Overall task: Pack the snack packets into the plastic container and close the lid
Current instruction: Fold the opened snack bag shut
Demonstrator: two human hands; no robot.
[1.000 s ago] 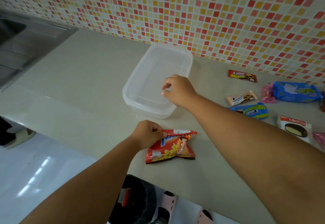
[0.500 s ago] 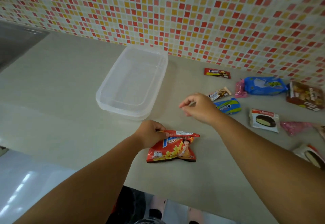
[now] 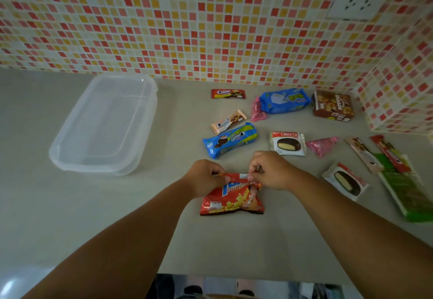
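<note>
We note a smooth, matte beige counter (image 3: pixel 117 216) backed by a wall of small glossy mosaic tiles (image 3: pixel 187 29) in red, orange, yellow and cream. At the counter's left rear sits the plastic container (image 3: pixel 77 158) — translucent, rectangular with rounded corners, lid on top.

We record the red potato-snack packet (image 3: pixel 232 199) as crinkled, shiny foil, puffed in the middle, lying flat near the counter's front edge, well apart from the container and to its right. The left hand (image 3: pixel 205 178) pinches the packet's top seam at its left end; the right hand (image 3: pixel 273 169) pinches the same seam at its right end, fingers curled. The packet body lies just below both hands, toward us.

Behind the hands we log other wrapped snacks, all glossy film: a long blue cookie pack (image 3: pixel 230 139), a tan cookie bar (image 3: pixel 228 121), a small red bar (image 3: pixel 228 93), a large blue pack (image 3: pixel 284 100), a brown boxy pack (image 3: pixel 332 106), and a white chocolate-pie wrapper (image 3: pixel 287 143) just beyond the right hand. Further right — two pink triangular sachets (image 3: pixel 323 145), a second pie wrapper (image 3: pixel 345 181), and a flat green pack (image 3: pixel 405 188).
</note>
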